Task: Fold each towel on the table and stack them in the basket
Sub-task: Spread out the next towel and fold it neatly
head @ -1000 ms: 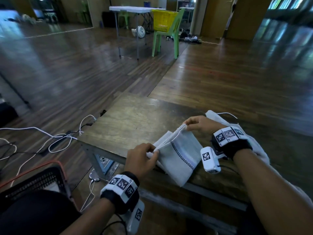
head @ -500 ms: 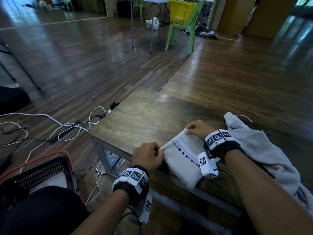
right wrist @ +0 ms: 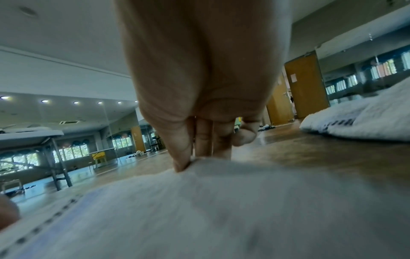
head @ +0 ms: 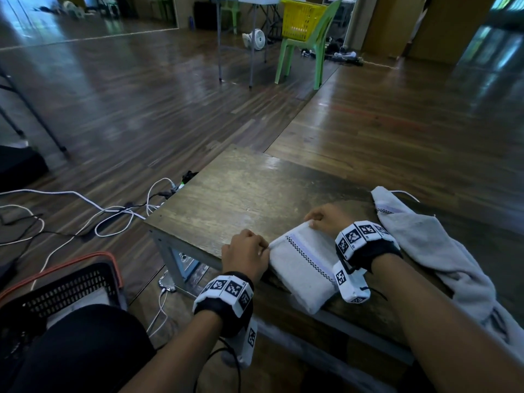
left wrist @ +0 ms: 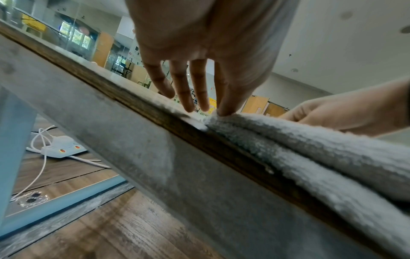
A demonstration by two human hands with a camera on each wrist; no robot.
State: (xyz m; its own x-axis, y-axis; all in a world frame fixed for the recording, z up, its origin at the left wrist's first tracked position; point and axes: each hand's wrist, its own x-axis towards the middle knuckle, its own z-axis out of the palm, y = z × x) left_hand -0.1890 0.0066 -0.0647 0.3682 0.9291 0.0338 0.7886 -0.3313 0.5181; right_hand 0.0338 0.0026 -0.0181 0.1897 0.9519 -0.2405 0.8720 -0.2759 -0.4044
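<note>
A white towel [head: 303, 265] with a checkered stripe lies folded flat at the front edge of the wooden table [head: 241, 194], its near end hanging slightly over. My left hand [head: 265, 248] pinches its left corner, seen close up in the left wrist view with the towel [left wrist: 310, 149] under the fingertips [left wrist: 224, 110]. My right hand [head: 312, 222] pinches the far right corner; the right wrist view shows the thumb and fingers [right wrist: 184, 163] on the towel [right wrist: 221, 210]. A second, crumpled grey towel [head: 439, 251] lies to the right. The black basket [head: 71, 262] stands on the floor at lower left.
White cables [head: 113, 219] and a power strip [left wrist: 62, 147] lie on the floor left of the table. Something white shows inside the basket. My knee in black [head: 85, 344] is beside it. Far back stand a green chair [head: 306, 52] holding a yellow basket and a white folding table.
Both hands brought the raised towel edge down and forward, so the towel now lies flat and folded on the table. Both hands still pinch its corners.
</note>
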